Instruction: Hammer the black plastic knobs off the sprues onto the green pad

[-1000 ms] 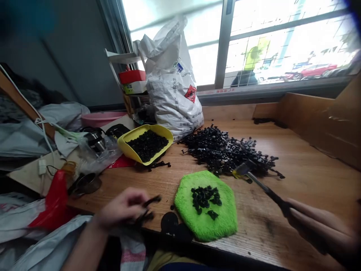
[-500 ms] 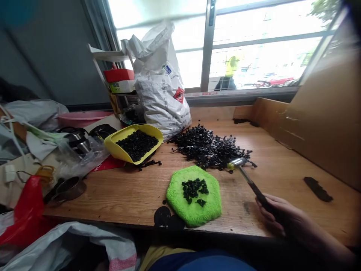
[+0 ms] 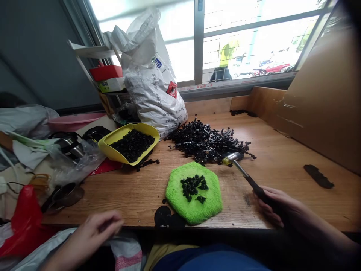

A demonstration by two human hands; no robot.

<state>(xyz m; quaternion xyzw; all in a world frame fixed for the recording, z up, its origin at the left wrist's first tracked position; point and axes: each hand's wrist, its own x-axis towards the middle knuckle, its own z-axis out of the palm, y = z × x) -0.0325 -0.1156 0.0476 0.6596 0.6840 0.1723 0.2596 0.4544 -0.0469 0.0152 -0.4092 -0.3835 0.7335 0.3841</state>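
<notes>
My right hand (image 3: 273,206) is closed around the dark handle of a mallet (image 3: 249,180). Its metal head has a yellow face and lies at the near right edge of a heap of small black parts (image 3: 207,142). Over the table's front edge at the left is my left hand (image 3: 98,227), fingers curled in and a little blurred; whether anything is in them I cannot make out. Between the hands, a bright green fuzzy pad (image 3: 175,195) carries a small cluster of black pieces (image 3: 193,186).
A yellow scoop-shaped tray (image 3: 108,150) holds many black pieces. Behind it stands a large white sack (image 3: 153,82). A dark metal pot (image 3: 67,195) sits at the left, an open woven bag (image 3: 126,250) below the edge. Cardboard (image 3: 318,101) walls the right side.
My left hand has come into view at the lower left. The mallet stays in my right hand beside the black heap. My view has shifted slightly.
</notes>
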